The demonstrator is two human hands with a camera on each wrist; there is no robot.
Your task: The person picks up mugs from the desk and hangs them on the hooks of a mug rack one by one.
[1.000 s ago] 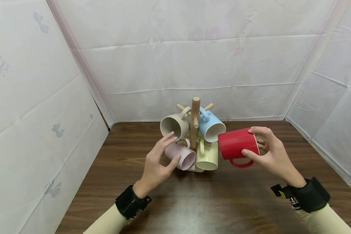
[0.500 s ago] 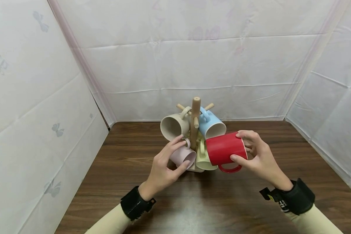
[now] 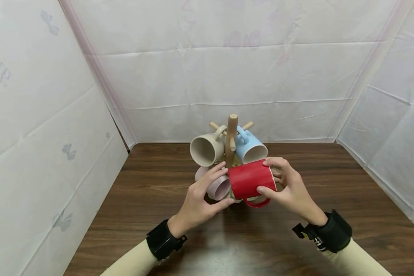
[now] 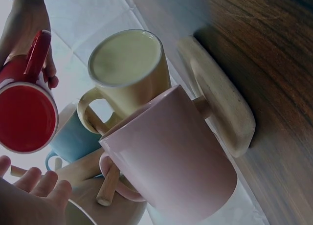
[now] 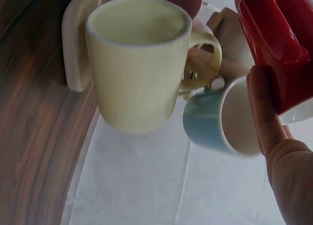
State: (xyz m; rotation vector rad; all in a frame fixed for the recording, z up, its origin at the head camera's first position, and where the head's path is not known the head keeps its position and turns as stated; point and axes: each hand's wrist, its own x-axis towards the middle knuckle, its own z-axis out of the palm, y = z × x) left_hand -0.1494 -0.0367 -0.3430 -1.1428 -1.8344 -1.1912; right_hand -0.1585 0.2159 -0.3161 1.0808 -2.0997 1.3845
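My right hand grips a red mug by the white-edged end, thumb below and fingers above. The mug lies on its side in front of the stand, its handle pointing down. My left hand is held with spread fingers beside the mug's other end; a gap shows between them in the left wrist view, where the red mug is to the upper left. Behind is a wooden mug tree. On it hang a beige mug, a blue mug, a pink mug and a yellow mug.
A dark wood tabletop carries the stand, whose wooden base rests flat on it. White sheeting forms walls behind and at both sides. A short front peg sticks out near the top of the post.
My right hand has carried the red mug left, across the front of the yellow mug. My left hand has shifted slightly right, toward it. The hanging mugs stay in place.
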